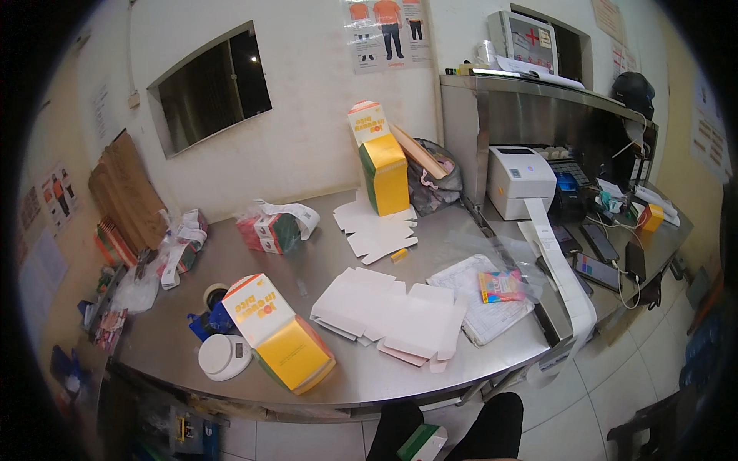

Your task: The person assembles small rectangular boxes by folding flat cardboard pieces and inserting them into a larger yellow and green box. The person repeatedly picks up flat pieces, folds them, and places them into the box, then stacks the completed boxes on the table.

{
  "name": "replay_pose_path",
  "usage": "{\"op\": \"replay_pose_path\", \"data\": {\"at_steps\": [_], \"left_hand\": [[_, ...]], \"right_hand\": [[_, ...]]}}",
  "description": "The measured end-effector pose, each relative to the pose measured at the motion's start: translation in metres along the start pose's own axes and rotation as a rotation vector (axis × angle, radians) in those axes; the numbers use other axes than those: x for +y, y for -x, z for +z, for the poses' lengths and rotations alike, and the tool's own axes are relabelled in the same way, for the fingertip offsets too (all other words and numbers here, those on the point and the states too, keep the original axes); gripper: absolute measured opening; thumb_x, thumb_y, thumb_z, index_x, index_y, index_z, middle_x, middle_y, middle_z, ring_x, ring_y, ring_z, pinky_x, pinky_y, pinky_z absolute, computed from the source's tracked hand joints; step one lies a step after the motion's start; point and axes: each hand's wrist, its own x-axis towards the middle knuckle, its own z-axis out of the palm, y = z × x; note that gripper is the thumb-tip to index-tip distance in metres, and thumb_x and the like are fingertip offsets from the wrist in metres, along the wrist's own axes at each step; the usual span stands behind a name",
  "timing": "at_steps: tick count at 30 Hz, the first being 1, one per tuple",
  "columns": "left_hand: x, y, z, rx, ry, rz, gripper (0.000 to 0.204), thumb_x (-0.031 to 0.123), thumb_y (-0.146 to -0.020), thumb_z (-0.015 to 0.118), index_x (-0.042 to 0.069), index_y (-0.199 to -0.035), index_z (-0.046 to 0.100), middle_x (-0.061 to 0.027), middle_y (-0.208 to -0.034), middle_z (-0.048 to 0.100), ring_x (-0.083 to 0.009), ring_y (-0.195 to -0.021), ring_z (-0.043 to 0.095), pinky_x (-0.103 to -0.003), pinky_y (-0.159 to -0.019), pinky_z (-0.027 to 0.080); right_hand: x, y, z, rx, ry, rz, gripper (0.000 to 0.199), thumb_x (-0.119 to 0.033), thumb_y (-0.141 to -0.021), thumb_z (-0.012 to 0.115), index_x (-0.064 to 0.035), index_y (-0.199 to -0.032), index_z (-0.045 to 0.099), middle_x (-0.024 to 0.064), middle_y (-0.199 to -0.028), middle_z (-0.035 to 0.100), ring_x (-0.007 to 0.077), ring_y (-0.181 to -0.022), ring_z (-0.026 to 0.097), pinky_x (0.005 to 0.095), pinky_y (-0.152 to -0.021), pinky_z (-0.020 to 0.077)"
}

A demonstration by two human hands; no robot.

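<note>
Two hands: out of view, so the fingers' state could not be told.
Near edge: green-white box (423,442) over dark legs (496,422).
Table (369,369): flat white cartons (392,311), yellow box (280,338) at near left.

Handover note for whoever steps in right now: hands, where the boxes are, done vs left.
Hands: neither is in view; only dark trouser legs and a small green-and-white box show at the lower edge.
On the steel table: one folded yellow carton lying at the near edge beside a round white scale; a second yellow carton standing by the wall.
Done: those two cartons are formed.
Left: a stack of flat white blanks near the middle and more flat blanks behind it, unfolded.
</note>
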Motion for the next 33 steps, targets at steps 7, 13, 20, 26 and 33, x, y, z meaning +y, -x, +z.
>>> {"op": "replay_pose_path", "data": {"at_steps": [7, 13, 20, 26, 33], "left_hand": [[-0.005, -0.006, -0.009, -0.169, -0.166, -0.307, 0.029, 0.017, -0.082, 0.056, 0.007, -0.109, 0.061, -0.0151, -0.099, 0.058, -0.0295, -0.082, 0.053, -0.040, -0.074, 0.042], [0.066, -0.048, -0.065, -0.276, -0.204, -0.409, 0.029, 0.018, -0.084, 0.055, 0.007, -0.109, 0.062, -0.0136, -0.106, 0.058, -0.0270, -0.088, 0.054, -0.037, -0.077, 0.041], [0.093, -0.075, -0.058, 0.624, 0.541, -0.852, 0.018, 0.014, -0.083, 0.059, 0.003, -0.097, 0.056, -0.0076, -0.081, 0.052, -0.0214, -0.073, 0.050, -0.033, -0.068, 0.041], [0.076, -0.084, -0.058, -0.050, -0.428, -0.570, 0.037, 0.016, -0.090, 0.057, -0.003, -0.119, 0.044, -0.0101, -0.099, 0.054, -0.0183, -0.093, 0.053, -0.030, -0.078, 0.044], [0.098, -0.106, -0.040, 0.122, -0.108, -0.595, 0.022, 0.011, -0.089, 0.058, 0.000, -0.108, 0.061, -0.0081, -0.085, 0.057, -0.0154, -0.079, 0.057, -0.026, -0.071, 0.045]], "right_hand": [[-0.008, -0.001, 0.014, 0.160, 0.194, -0.097, 0.030, -0.022, -0.091, 0.056, -0.0001, -0.111, 0.061, 0.0111, -0.102, 0.064, 0.0207, -0.095, 0.058, 0.0313, -0.086, 0.0450], [0.006, -0.005, 0.007, 0.702, 0.565, -0.397, 0.036, -0.024, -0.092, 0.054, -0.0013, -0.119, 0.053, 0.0149, -0.113, 0.058, 0.0255, -0.103, 0.055, 0.0336, -0.090, 0.0430], [0.027, -0.034, 0.043, 1.082, 0.376, -0.571, 0.049, -0.027, -0.092, 0.050, -0.0002, -0.131, 0.041, 0.0224, -0.129, 0.046, 0.0338, -0.117, 0.047, 0.0398, -0.094, 0.0391], [-0.007, -0.009, 0.026, 1.037, 0.508, -0.461, 0.040, -0.022, -0.091, 0.052, -0.0030, -0.126, 0.048, 0.0263, -0.102, 0.060, 0.0359, -0.091, 0.062, 0.0381, -0.075, 0.0479], [-0.033, 0.018, 0.020, 0.949, 0.431, -0.606, 0.020, -0.013, -0.087, 0.060, 0.0014, -0.102, 0.062, 0.0061, -0.081, 0.066, 0.0080, -0.071, 0.056, 0.0236, -0.059, 0.0450]]}}
